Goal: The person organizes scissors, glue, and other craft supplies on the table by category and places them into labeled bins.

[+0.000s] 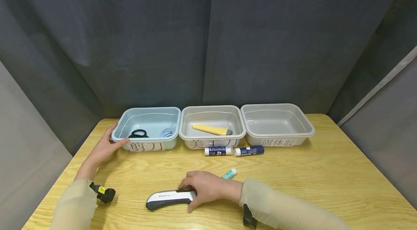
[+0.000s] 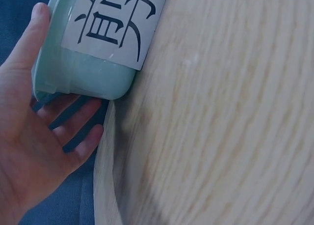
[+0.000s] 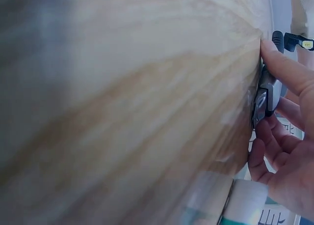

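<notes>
My left hand (image 1: 105,146) holds the left front corner of a light blue bin (image 1: 170,145), its thumb at the front rim and its other fingers along the end wall. Inside that bin lie black-handled scissors (image 1: 138,136) and pale blue scissors (image 1: 166,133). On the table, a white and black utility knife (image 1: 170,198) lies with its handle toward the left. The right hand (image 1: 208,186) grips its right end, thumb on the near side and fingers on the far side. Just behind that hand is a green glue stick (image 1: 229,174), partly hidden by it.
A grey middle bin (image 1: 243,134) contains a yellow utility knife (image 1: 210,129). Right of it stands another grey bin (image 1: 311,134) with a label. Two dark blue glue sticks, one with a white body end (image 1: 219,151) and one darker (image 1: 249,150), lie before these bins. Behind everything hangs a dark curtain (image 1: 208,41).
</notes>
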Action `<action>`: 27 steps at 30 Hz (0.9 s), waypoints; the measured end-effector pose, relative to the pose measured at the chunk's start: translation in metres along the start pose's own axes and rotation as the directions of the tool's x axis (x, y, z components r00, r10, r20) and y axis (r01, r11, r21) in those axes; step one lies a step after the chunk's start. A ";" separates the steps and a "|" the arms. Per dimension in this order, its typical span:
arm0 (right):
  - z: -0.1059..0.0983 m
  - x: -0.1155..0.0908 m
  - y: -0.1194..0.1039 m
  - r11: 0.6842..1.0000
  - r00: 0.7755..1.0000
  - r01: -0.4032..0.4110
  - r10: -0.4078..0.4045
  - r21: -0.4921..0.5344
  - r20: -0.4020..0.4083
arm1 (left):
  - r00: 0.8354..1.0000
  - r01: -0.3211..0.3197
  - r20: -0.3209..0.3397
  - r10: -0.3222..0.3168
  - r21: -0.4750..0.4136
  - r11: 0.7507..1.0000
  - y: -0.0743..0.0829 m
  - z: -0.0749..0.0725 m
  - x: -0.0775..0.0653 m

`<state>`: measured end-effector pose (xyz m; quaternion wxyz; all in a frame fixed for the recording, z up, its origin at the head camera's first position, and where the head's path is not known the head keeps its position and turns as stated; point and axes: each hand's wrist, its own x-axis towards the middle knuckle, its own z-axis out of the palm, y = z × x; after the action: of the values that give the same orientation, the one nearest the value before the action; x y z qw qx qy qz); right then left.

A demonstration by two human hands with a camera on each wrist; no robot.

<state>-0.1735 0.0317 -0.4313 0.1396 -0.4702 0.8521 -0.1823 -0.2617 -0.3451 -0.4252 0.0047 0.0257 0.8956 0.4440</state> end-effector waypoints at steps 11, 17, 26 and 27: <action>0.001 -0.002 0.000 1.000 1.000 0.016 -0.015 0.003 -0.026 | 1.000 0.008 -0.003 -0.008 0.013 1.000 -0.003 0.000 0.001; 0.002 -0.005 0.001 0.999 0.997 0.026 -0.028 -0.037 -0.067 | 1.000 0.019 0.002 -0.019 0.013 1.000 -0.003 0.001 0.000; -0.008 -0.008 0.005 0.993 0.992 0.045 -0.057 -0.111 -0.115 | 1.000 -0.004 -0.001 0.004 -0.010 1.000 -0.004 0.001 0.000; -0.010 -0.008 0.005 0.992 0.992 0.044 -0.058 -0.121 -0.115 | 1.000 -0.007 -0.001 0.007 -0.012 1.000 -0.003 0.001 0.000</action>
<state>-0.1768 0.0431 -0.4237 0.0562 -0.4877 0.8559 -0.1628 -0.2617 -0.3466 -0.4284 0.0026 0.0286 0.8928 0.4496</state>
